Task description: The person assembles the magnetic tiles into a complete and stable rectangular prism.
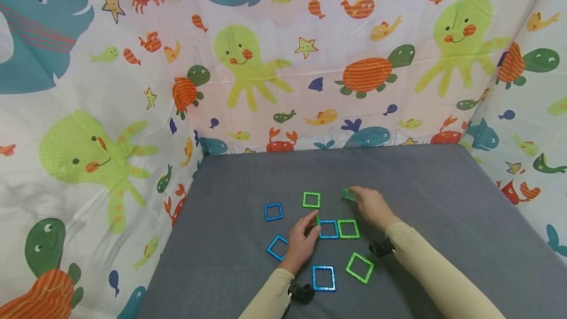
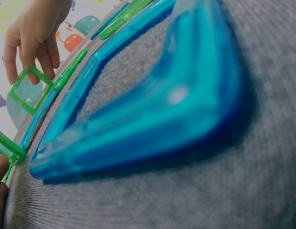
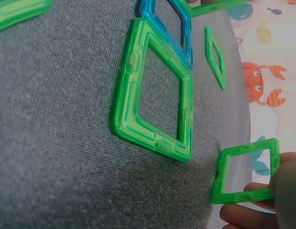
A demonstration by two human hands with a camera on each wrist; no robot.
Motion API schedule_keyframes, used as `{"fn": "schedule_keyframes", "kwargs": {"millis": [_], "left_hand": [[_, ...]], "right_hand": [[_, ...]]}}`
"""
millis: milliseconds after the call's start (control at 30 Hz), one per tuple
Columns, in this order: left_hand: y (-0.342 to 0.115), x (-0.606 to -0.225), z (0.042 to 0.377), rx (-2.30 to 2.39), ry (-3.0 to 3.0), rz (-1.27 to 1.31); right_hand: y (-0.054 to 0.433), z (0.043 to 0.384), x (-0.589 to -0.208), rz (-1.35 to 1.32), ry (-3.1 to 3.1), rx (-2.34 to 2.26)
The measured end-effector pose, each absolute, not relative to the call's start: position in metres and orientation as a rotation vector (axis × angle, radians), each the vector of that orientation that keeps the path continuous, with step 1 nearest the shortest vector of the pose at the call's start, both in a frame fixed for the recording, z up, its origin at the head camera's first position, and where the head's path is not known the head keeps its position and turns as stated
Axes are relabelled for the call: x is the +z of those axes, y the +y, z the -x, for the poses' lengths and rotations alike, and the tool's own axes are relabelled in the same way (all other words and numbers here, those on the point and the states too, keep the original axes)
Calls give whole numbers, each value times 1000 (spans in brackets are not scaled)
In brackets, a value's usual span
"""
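Note:
Two magnetic tile frames lie edge to edge, a blue square (image 1: 329, 237) and a green square (image 3: 125, 95). At the blue one's left side, my left hand (image 1: 302, 240) holds another green square tile (image 2: 8, 143) on edge between thumb and fingers. My right hand (image 1: 374, 207), farther back and to the right, pinches a green square tile (image 3: 219, 175) by one side. That tile stands tilted up, its lower edge close over the grey cloth.
Loose on the grey cloth (image 1: 212, 260) lie a green square (image 1: 311, 206) and a blue square (image 1: 273, 218) at the back. Nearer are two more blue squares (image 1: 324, 289) and a green one (image 1: 354, 275). Printed curtains (image 1: 274, 112) border the surface.

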State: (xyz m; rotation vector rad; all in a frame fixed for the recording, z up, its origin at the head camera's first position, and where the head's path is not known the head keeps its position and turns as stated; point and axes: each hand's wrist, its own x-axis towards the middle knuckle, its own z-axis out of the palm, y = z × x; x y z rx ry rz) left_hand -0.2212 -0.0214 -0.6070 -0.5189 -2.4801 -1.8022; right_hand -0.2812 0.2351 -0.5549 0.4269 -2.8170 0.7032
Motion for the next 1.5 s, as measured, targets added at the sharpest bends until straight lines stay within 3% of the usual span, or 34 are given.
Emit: {"fn": "schedule_keyframes", "kwargs": {"millis": [1500], "left_hand": [[-21,-603,221,-1751,-2498,495]], "right_hand": [[177,258,-556,-726,-2775,614]]}}
